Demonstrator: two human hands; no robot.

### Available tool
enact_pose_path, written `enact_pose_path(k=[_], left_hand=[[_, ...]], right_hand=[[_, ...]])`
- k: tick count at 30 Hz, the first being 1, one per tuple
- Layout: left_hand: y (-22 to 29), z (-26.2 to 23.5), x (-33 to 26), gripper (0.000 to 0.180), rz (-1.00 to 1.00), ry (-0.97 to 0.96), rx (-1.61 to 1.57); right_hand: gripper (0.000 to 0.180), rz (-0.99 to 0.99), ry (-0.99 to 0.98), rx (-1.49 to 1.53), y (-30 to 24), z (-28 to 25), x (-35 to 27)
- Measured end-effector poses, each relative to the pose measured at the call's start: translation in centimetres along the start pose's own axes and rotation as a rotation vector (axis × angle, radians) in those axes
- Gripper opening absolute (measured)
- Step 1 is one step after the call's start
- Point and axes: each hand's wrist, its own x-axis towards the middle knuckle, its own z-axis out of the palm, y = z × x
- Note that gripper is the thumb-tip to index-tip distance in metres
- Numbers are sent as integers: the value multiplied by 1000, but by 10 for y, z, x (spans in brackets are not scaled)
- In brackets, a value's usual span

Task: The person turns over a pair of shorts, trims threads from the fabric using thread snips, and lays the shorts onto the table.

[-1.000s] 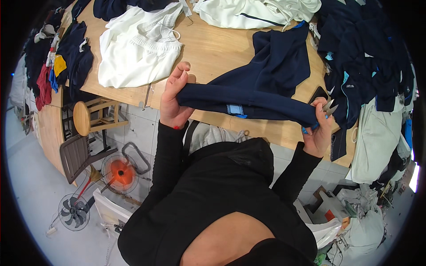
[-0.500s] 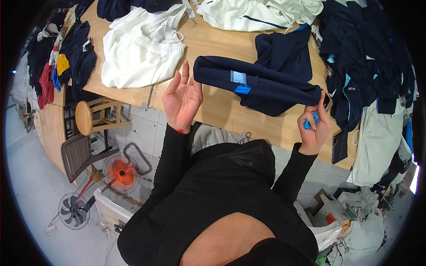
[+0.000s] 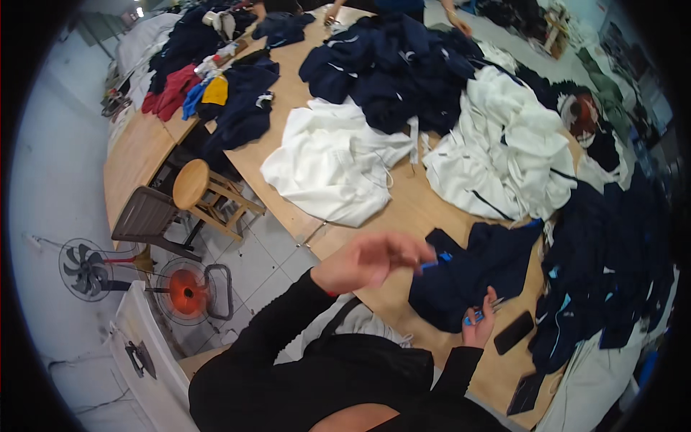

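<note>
A navy garment (image 3: 471, 270) lies bunched on the wooden table in front of me, with small bright blue patches near its left edge. My left hand (image 3: 371, 261) hovers at that left edge, its fingers smeared by motion, so I cannot make out whether it touches the cloth. Near the garment's lower right side, my right hand (image 3: 478, 331) holds small blue-handled scissors (image 3: 473, 317), their metal tip partly showing beyond the fingers. A dark phone (image 3: 514, 333) rests on the table just right of this hand.
White garments (image 3: 335, 162) and a white pile (image 3: 504, 144) lie beyond, with navy heaps (image 3: 389, 68) behind and more navy clothing (image 3: 604, 266) at right. Left are a wooden stool (image 3: 191, 184), a chair (image 3: 155, 216), fans (image 3: 188, 293) and an iron (image 3: 142, 358). Another person's hand (image 3: 457, 21) shows far off.
My view has swung toward the far left. The navy garment, held stretched between my hands before, now lies lower on the table. My left hand has moved right across it; the phone is uncovered.
</note>
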Motion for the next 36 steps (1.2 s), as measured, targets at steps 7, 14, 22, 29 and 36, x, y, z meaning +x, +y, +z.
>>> enact_pose_path(k=[7,14,22,29,36], left_hand=[[133,99,16,51,166,-1339,218],[155,134,8,36,206,-1338,496],[172,166,-23,18,284,-1367,383],[175,149,-18,19,305,-1425,420],[170,156,-28,18,427,-1410,408]], right_hand=[[34,73,-204,-5,11,-35,16],[31,61,-124,43,8,-11,5],[33,80,-154,46,8,-7,5],[35,50,-157,99,10,-22,12],[40,99,-263,102,19,-30,21]])
